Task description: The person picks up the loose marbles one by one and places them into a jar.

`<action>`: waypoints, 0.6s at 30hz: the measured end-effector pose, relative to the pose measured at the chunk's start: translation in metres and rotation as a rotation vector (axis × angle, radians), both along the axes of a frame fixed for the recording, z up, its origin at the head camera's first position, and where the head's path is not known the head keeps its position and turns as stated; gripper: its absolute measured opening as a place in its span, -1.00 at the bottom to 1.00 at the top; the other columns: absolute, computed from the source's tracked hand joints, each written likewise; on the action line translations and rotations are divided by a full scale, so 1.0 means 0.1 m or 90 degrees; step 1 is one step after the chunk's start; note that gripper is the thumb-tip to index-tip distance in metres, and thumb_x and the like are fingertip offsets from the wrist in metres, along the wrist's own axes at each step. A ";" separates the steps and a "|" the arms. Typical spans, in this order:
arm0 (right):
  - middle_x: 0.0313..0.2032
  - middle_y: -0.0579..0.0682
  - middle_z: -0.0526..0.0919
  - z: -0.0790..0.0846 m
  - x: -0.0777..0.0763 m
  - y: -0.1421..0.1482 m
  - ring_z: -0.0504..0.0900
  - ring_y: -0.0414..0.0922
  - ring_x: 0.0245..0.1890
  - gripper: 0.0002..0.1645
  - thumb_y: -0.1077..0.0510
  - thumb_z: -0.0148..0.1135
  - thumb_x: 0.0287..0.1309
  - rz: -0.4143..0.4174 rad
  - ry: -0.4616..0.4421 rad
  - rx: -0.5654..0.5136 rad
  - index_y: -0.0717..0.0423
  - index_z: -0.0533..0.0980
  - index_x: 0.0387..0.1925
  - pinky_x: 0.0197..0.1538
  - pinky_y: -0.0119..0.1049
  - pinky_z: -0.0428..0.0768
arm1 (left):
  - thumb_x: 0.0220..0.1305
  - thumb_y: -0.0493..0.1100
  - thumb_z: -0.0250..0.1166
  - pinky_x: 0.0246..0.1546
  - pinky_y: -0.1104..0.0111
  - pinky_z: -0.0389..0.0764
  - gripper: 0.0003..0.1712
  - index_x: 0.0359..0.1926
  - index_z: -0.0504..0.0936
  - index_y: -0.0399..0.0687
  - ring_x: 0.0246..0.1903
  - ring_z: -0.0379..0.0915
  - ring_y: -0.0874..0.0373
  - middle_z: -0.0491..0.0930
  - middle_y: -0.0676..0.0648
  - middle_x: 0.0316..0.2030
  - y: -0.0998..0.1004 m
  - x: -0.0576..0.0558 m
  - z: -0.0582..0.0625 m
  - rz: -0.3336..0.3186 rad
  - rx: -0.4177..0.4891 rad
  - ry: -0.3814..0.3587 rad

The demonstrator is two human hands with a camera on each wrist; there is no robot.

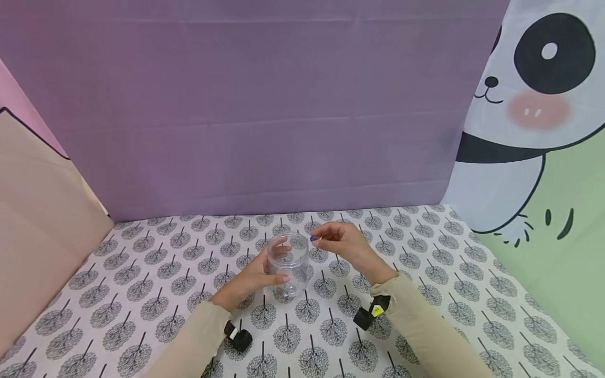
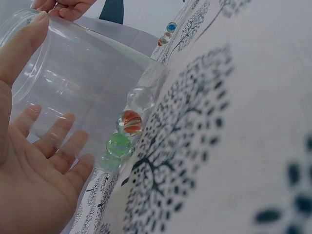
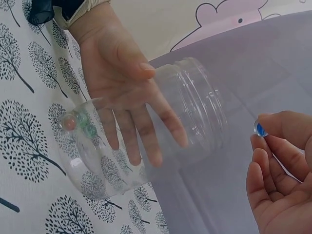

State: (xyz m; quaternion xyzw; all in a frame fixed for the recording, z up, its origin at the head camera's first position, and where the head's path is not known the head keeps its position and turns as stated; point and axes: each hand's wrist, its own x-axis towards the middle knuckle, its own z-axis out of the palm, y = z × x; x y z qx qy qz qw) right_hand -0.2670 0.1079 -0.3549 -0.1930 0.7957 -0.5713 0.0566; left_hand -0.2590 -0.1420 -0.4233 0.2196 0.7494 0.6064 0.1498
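Note:
A clear, wide-mouthed plastic jar (image 1: pixel 296 268) stands upright on the patterned cloth. My left hand (image 1: pixel 252 275) holds it from the left, thumb on the near side and fingers on the far side. On its bottom lie several glass marbles, among them a green marble (image 2: pixel 118 145) and an orange-striped marble (image 2: pixel 129 122). Just right of the jar's open rim, my right hand (image 1: pixel 347 244) pinches a blue marble (image 3: pixel 262 128) between thumb and forefinger. The blue marble is apart from the rim and slightly above its level.
In the left wrist view, a blue marble (image 2: pixel 171 27) and a clear marble (image 2: pixel 166 37) lie on the cloth (image 2: pixel 263 97) beyond the jar, with a bit of red beside them. A purple curtain (image 1: pixel 283 131) hangs behind the table, with printed panels on both sides.

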 end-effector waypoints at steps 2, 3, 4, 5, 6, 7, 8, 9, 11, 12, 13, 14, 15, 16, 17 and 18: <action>-0.38 -0.10 0.62 0.00 0.00 -0.01 0.56 -0.11 -0.33 -0.68 0.19 0.31 0.07 0.000 0.000 0.001 0.17 0.58 -0.10 -0.23 -0.35 0.57 | 0.08 -0.20 0.38 0.31 -0.19 0.14 0.04 0.43 -0.06 0.41 0.40 0.00 -0.09 0.07 -0.05 0.44 0.00 0.00 0.00 0.002 -0.002 0.000; -0.37 -0.10 0.63 0.00 0.00 -0.02 0.57 -0.11 -0.32 -0.69 0.19 0.31 0.07 0.000 -0.003 0.000 0.16 0.58 -0.10 -0.23 -0.36 0.57 | 0.09 -0.21 0.37 0.31 -0.19 0.15 0.04 0.43 -0.06 0.41 0.40 0.01 -0.10 0.07 -0.05 0.44 0.00 0.00 0.00 0.002 -0.003 0.002; -0.37 -0.10 0.63 0.00 0.00 -0.03 0.57 -0.10 -0.32 -0.69 0.19 0.31 0.07 0.000 -0.002 0.001 0.16 0.58 -0.10 -0.23 -0.36 0.56 | 0.09 -0.20 0.37 0.30 -0.20 0.16 0.04 0.43 -0.06 0.41 0.39 0.02 -0.11 0.08 -0.04 0.44 0.00 0.01 0.00 0.002 -0.004 0.004; -0.37 -0.09 0.63 -0.01 -0.01 -0.03 0.57 -0.10 -0.31 -0.69 0.19 0.31 0.07 0.000 0.000 0.001 0.16 0.58 -0.10 -0.24 -0.37 0.56 | 0.09 -0.20 0.37 0.29 -0.21 0.17 0.04 0.43 -0.06 0.39 0.39 0.03 -0.13 0.08 -0.05 0.44 0.00 0.01 0.00 0.001 -0.004 0.007; -0.37 -0.09 0.63 -0.01 -0.01 -0.04 0.57 -0.09 -0.31 -0.69 0.20 0.30 0.08 0.002 0.002 0.000 0.17 0.58 -0.10 -0.24 -0.37 0.56 | 0.09 -0.20 0.37 0.28 -0.21 0.18 0.04 0.44 -0.07 0.38 0.38 0.04 -0.14 0.08 -0.05 0.44 0.00 0.01 0.00 0.000 -0.004 0.009; -0.37 -0.09 0.63 -0.01 -0.01 -0.04 0.57 -0.07 -0.31 -0.70 0.20 0.30 0.08 0.002 0.003 -0.001 0.17 0.58 -0.10 -0.25 -0.38 0.56 | 0.09 -0.19 0.37 0.28 -0.21 0.18 0.04 0.44 -0.07 0.37 0.38 0.05 -0.15 0.09 -0.05 0.44 0.00 0.01 0.00 0.000 -0.003 0.010; -0.37 -0.09 0.63 -0.01 -0.01 -0.05 0.57 -0.08 -0.31 -0.69 0.19 0.30 0.08 0.002 0.004 0.001 0.18 0.58 -0.10 -0.25 -0.38 0.56 | 0.09 -0.18 0.38 0.28 -0.21 0.18 0.04 0.44 -0.07 0.36 0.38 0.05 -0.15 0.09 -0.05 0.43 0.00 0.01 0.00 0.000 -0.003 0.011; -0.37 -0.08 0.63 -0.02 -0.01 -0.05 0.57 -0.08 -0.31 -0.68 0.19 0.30 0.09 0.003 0.003 0.002 0.18 0.58 -0.09 -0.24 -0.37 0.56 | 0.08 -0.17 0.39 0.28 -0.21 0.18 0.05 0.44 -0.06 0.36 0.38 0.05 -0.14 0.09 -0.05 0.43 0.00 0.01 0.00 0.000 -0.001 0.011; -0.37 -0.07 0.63 -0.03 -0.02 -0.05 0.56 -0.09 -0.32 -0.67 0.19 0.30 0.09 0.009 0.008 0.002 0.22 0.57 -0.08 -0.24 -0.37 0.56 | 0.07 -0.16 0.39 0.29 -0.21 0.17 0.05 0.44 -0.06 0.36 0.38 0.04 -0.14 0.08 -0.05 0.44 0.00 0.00 0.00 -0.002 0.001 0.010; -0.37 -0.07 0.63 -0.03 -0.01 -0.05 0.56 -0.11 -0.33 -0.67 0.18 0.30 0.09 0.010 0.006 0.003 0.21 0.57 -0.08 -0.22 -0.35 0.57 | 0.07 -0.15 0.39 0.29 -0.21 0.16 0.05 0.44 -0.06 0.36 0.39 0.03 -0.13 0.09 -0.05 0.44 0.00 0.00 0.00 -0.003 0.001 0.010; -0.36 -0.06 0.63 -0.03 -0.01 -0.05 0.56 -0.12 -0.33 -0.68 0.17 0.30 0.09 0.010 0.004 0.002 0.19 0.58 -0.09 -0.21 -0.34 0.57 | 0.07 -0.16 0.39 0.30 -0.21 0.15 0.05 0.44 -0.06 0.35 0.39 0.02 -0.13 0.09 -0.06 0.43 0.00 0.00 -0.01 -0.004 0.002 0.010; -0.36 -0.06 0.63 -0.04 -0.01 -0.05 0.56 -0.14 -0.33 -0.68 0.17 0.30 0.09 0.013 0.004 0.000 0.18 0.58 -0.09 -0.20 -0.33 0.57 | 0.08 -0.17 0.38 0.30 -0.21 0.15 0.05 0.44 -0.06 0.35 0.40 0.01 -0.12 0.08 -0.06 0.44 0.00 0.00 -0.01 -0.004 0.001 0.012; -0.36 -0.06 0.64 -0.04 -0.01 -0.05 0.56 -0.14 -0.33 -0.68 0.17 0.30 0.09 0.016 0.003 -0.002 0.18 0.58 -0.09 -0.19 -0.32 0.58 | 0.09 -0.18 0.38 0.30 -0.21 0.15 0.04 0.44 -0.07 0.33 0.40 0.00 -0.12 0.08 -0.07 0.44 -0.01 -0.01 -0.02 -0.006 0.001 0.014; -0.35 -0.06 0.64 -0.03 -0.01 -0.06 0.57 -0.14 -0.33 -0.68 0.18 0.30 0.09 0.018 0.003 -0.005 0.18 0.58 -0.09 -0.19 -0.32 0.58 | 0.09 -0.18 0.37 0.30 -0.21 0.14 0.04 0.45 -0.07 0.32 0.40 0.00 -0.13 0.07 -0.08 0.44 -0.01 -0.01 -0.02 -0.009 0.001 0.017; -0.35 -0.06 0.64 -0.03 0.00 -0.06 0.57 -0.14 -0.32 -0.69 0.20 0.29 0.09 0.020 0.003 -0.009 0.17 0.58 -0.10 -0.18 -0.32 0.59 | 0.09 -0.18 0.37 0.31 -0.21 0.13 0.05 0.45 -0.08 0.30 0.40 -0.01 -0.13 0.07 -0.09 0.44 -0.01 -0.01 -0.03 -0.010 0.001 0.020; -0.34 -0.06 0.64 -0.02 0.00 -0.07 0.57 -0.16 -0.32 -0.69 0.20 0.30 0.08 0.021 0.000 -0.010 0.17 0.58 -0.10 -0.17 -0.31 0.59 | 0.09 -0.18 0.37 0.31 -0.22 0.12 0.05 0.45 -0.08 0.29 0.41 -0.01 -0.14 0.07 -0.10 0.44 -0.01 -0.02 -0.03 -0.010 0.002 0.022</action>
